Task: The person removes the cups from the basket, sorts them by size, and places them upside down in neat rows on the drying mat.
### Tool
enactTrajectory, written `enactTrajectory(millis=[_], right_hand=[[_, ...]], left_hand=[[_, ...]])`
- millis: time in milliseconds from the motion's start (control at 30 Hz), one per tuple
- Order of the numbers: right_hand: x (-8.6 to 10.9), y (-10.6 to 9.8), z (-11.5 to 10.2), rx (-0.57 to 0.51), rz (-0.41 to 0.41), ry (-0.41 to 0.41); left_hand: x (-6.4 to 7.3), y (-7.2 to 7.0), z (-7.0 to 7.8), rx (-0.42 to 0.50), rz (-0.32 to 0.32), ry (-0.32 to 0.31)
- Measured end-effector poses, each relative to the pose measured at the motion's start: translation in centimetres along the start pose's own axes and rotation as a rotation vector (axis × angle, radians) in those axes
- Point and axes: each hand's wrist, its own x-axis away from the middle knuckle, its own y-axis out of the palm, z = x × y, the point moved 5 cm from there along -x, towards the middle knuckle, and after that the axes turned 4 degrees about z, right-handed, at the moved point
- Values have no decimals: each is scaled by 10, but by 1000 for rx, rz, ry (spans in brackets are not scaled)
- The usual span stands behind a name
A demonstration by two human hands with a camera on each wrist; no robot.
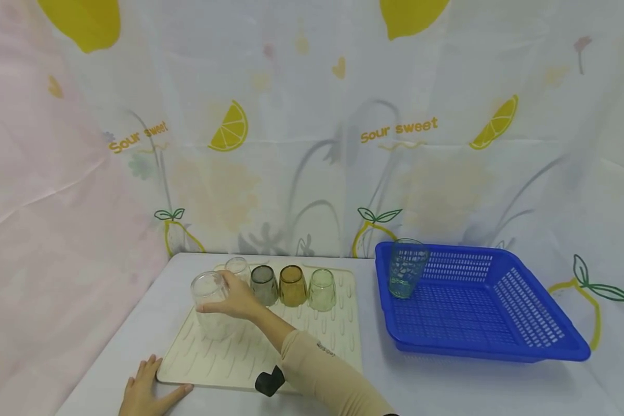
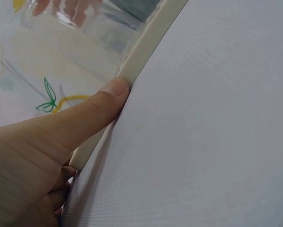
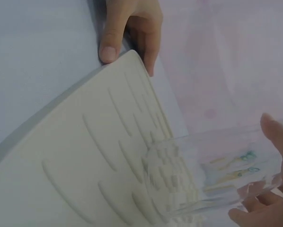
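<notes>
My right hand (image 1: pixel 234 297) grips a large clear glass (image 1: pixel 215 323) near its upper end, thumb on one side and fingers on the other. The glass is upside down, its wide rim low over the left part of a cream drying mat (image 1: pixel 249 364); whether it touches cannot be told. My left hand (image 1: pixel 143 390) lies at the mat's front left corner, thumb (image 2: pixel 96 111) along the front edge and fingers at the left side. Behind the held glass are a small clear glass (image 1: pixel 238 268), a grey glass (image 1: pixel 264 286), an amber glass (image 1: pixel 293 287) and a green glass (image 1: pixel 322 290), upside down on the mat.
Right of the mat stands a blue plastic basket (image 1: pixel 551 329) with a tall greenish glass (image 1: pixel 407 271) leaning at its left end. A printed cloth (image 1: pixel 301 173) hangs behind the white table (image 1: pixel 109 346). A black strap-like piece (image 1: pixel 269 381) is by the right forearm.
</notes>
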Motion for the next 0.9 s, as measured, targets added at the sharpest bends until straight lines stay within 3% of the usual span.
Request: enactTrajectory(millis=[500, 900], right_hand=[[4, -5, 2, 90, -79, 17], [18, -36, 1, 13, -109, 11]], left_hand=[[0, 0, -2, -1, 12, -2], [1, -1, 4, -25, -9, -22]])
